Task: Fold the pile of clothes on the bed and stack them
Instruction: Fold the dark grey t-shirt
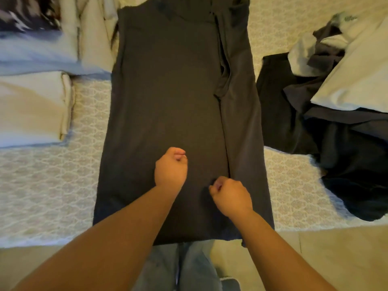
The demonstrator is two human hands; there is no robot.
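Both fists are curled, holding nothing: left hand (171,166) and right hand (231,196) hover over the dark shirt (168,101) spread flat beneath them, its right side folded inward, ready for folding.

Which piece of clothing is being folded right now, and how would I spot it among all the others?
On the patterned bedspread, look in the middle, straight ahead of the person. The dark garment lies there under both hands, spread flat and long, its right side folded inward. Unlike the crumpled pile on the right and the folded light stacks on the left, it lies smoothed out.
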